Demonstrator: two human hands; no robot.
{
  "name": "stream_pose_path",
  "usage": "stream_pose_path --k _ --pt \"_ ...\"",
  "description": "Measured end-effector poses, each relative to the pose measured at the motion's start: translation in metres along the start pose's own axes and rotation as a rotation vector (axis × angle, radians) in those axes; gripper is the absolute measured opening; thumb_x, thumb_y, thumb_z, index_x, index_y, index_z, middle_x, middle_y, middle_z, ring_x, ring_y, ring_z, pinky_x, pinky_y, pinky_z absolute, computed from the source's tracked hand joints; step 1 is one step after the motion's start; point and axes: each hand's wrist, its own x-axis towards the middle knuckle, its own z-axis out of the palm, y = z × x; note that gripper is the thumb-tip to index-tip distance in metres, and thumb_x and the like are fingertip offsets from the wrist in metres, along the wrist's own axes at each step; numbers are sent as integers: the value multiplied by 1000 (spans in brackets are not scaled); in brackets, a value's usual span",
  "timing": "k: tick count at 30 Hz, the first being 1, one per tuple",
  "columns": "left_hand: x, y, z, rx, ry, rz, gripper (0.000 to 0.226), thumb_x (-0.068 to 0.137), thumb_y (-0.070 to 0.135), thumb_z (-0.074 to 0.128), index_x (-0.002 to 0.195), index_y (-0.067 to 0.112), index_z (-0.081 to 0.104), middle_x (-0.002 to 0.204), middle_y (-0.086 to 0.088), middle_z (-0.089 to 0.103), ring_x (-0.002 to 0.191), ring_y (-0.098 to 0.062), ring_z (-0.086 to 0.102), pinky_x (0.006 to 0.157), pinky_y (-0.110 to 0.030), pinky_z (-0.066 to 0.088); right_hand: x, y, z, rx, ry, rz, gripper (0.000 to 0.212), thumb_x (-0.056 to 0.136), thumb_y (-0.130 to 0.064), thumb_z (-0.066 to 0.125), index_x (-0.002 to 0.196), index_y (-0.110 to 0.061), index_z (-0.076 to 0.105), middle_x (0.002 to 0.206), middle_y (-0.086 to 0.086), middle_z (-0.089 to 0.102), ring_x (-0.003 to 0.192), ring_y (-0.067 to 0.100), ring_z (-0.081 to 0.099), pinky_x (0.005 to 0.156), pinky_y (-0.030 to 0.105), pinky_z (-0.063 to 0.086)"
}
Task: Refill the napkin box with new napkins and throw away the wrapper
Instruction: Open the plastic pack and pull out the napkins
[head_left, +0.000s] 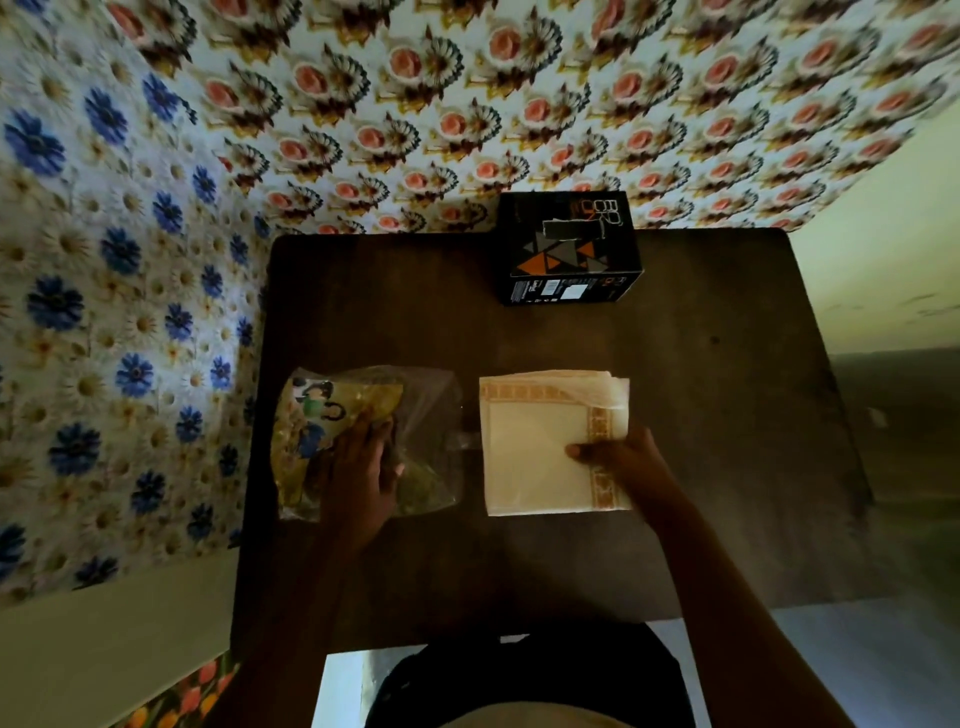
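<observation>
A stack of cream napkins (535, 447) with an orange patterned border lies flat at the middle of the dark table (701, 415). My right hand (618, 457) grips its right edge, thumb on top. To the left lies the crumpled plastic wrapper (426, 415), clear with a yellow printed part. My left hand (363, 467) presses down on it with the fingers spread. The napkin box (566, 254), black with orange and grey triangles and a slot on top, stands at the table's far edge, apart from both hands.
Flowered wallpaper (130, 260) covers the walls behind and to the left of the table, close to its edges. A pale floor (883, 249) shows to the right. My dark-clothed lap (530, 675) sits against the near edge.
</observation>
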Motion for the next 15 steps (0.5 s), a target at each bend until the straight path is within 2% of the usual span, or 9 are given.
stream_pose_path --k 2,4,6,7,9,11,13,15 --pt "1 12 -6 -56 35 -49 57 89 29 65 143 16 53 155 -14 44 139 -41 46 111 -61 39 -7 4 -15 14 7 5 31 79 2 75 107 -12 72 103 11 77 96 27 75 82 48 61" --pt "-3 34 -14 -139 142 -88 47 88 14 68 135 11 59 147 -16 50 134 -40 51 105 -59 46 -13 7 -29 43 21 16 31 80 0 75 107 -13 72 104 12 77 97 27 75 83 51 61" --pt "-12 65 -24 -237 251 -36 39 92 12 65 130 11 61 138 -15 58 127 -35 57 99 -53 52 -16 9 -42 76 11 13 31 80 0 74 108 -14 71 106 13 76 99 29 74 83 52 61" --pt "-18 84 -31 -298 252 2 37 94 16 63 131 13 60 135 -11 60 123 -29 59 96 -47 55 -17 10 -48 91 0 8 32 81 1 74 108 -15 71 107 14 76 100 29 74 83 52 61" --pt "-30 125 -38 -487 156 22 38 98 30 60 135 20 57 130 0 63 113 -13 63 90 -33 57 -18 11 -60 139 -13 10 34 81 4 73 109 -16 70 108 15 75 99 30 74 82 53 61" --pt "-34 165 -36 -753 -6 -88 52 95 50 60 140 25 53 129 7 63 112 -7 62 89 -27 54 -18 12 -72 193 -23 17 38 79 6 72 111 -15 69 110 17 75 99 33 74 82 55 60" --pt "-35 194 -31 -969 -170 -247 73 86 70 59 145 29 47 131 11 60 122 -12 60 99 -35 52 -16 12 -81 224 -52 10 42 79 6 72 115 -15 67 111 18 74 100 34 73 82 56 60" --pt "-36 214 -23 -1199 -318 -414 79 80 73 62 145 28 48 123 10 64 130 -25 57 105 -49 50 -14 12 -91 237 -82 15 43 78 6 72 115 -16 67 111 17 74 100 33 73 82 54 60"
